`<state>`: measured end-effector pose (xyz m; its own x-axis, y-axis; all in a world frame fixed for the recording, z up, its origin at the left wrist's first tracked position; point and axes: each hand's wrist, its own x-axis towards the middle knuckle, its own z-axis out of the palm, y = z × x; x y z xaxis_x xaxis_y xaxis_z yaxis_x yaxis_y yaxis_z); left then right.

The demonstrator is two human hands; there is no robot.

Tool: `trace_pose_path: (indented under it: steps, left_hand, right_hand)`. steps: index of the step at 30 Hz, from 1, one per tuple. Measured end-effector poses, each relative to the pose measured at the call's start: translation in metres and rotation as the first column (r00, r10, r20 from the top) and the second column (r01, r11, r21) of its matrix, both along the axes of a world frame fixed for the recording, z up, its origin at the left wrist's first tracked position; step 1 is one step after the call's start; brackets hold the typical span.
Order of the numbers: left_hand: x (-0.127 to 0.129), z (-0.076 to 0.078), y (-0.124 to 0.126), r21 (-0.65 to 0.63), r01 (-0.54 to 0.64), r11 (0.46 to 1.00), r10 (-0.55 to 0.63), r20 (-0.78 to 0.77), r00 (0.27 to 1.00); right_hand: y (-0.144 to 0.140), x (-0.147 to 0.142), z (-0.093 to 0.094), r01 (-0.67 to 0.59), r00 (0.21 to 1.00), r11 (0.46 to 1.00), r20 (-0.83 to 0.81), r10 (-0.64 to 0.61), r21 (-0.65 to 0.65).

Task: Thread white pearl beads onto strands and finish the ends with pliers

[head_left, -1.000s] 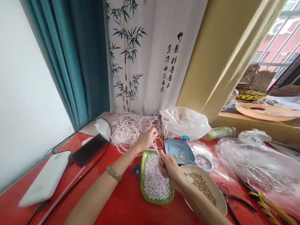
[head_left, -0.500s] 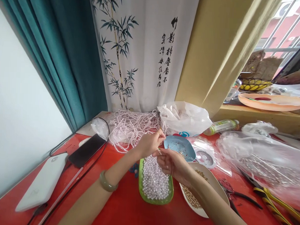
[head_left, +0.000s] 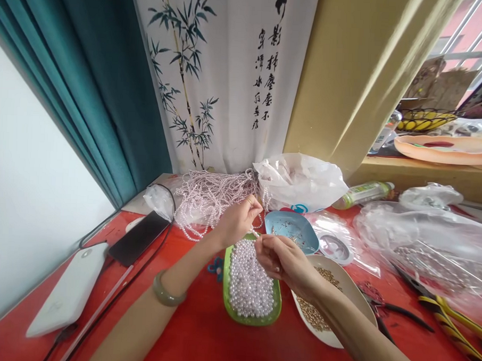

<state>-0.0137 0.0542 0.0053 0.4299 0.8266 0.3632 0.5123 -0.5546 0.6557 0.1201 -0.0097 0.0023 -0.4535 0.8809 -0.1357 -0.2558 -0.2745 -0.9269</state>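
Since the last look, the left hand (head_left: 236, 221) and the right hand (head_left: 279, 256) had moved a little apart. Closest on the red bench (head_left: 202, 328) was a green tray (head_left: 254, 321) full of loose white beads (head_left: 252, 287). To its right was a cream plate (head_left: 356, 292) with gold beads (head_left: 313, 314). By the tray's far end, the right fingers were pinched on what looked like a short string of beads (head_left: 253, 233). It sloped away to the left, across the small gap between the hands, and was closest to the right one. The left fingertips were pinched too; what they held was too small to tell. Farther off were a blue dish (head_left: 291, 220) and piled bead strings (head_left: 208, 200).
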Motion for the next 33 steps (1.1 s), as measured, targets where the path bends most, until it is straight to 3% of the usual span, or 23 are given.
trace_pose_path:
  steps: [4, 7, 16, 22, 28, 30, 33]
  left_hand:
    - [-0.003, 0.008, -0.002, -0.014, -0.01, 1.0, 0.011, 0.123, 0.992]
    - [-0.002, 0.011, -0.006, 0.016, -0.026, 1.0, 0.024, 0.114, 0.993]
    - [0.002, 0.01, -0.01, 0.027, -0.035, 0.999, 0.033, 0.08, 0.996]
    - [0.005, 0.013, -0.017, -0.052, 0.023, 0.998, -0.015, 0.147, 0.989]
    - [0.014, 0.017, -0.034, 0.091, -0.082, 0.992, 0.09, -0.089, 0.992]
    - [0.015, 0.016, -0.035, 0.055, -0.059, 0.997, 0.063, -0.068, 0.996]
    - [0.015, 0.013, -0.031, -0.088, 0.024, 0.996, -0.014, 0.109, 0.994]
  right_hand:
    - [0.001, 0.001, 0.002, 0.044, 0.999, 0.999, 0.015, -0.044, -0.003]
    - [0.003, 0.0, 0.0, 0.07, 0.991, 0.998, 0.116, -0.07, 0.002]
    - [-0.004, -0.002, 0.003, -0.007, 0.99, 0.966, 0.136, -0.029, 0.258]
    - [-0.005, -0.002, 0.004, 0.024, 0.974, 0.966, 0.213, -0.081, 0.258]
    - [0.0, -0.002, -0.006, 0.116, 0.87, 0.889, 0.385, -0.306, 0.444]
    - [-0.001, -0.002, -0.006, 0.115, 0.892, 0.885, 0.344, -0.292, 0.451]
    - [-0.003, -0.002, -0.002, 0.074, 0.969, 0.928, 0.195, -0.154, 0.366]
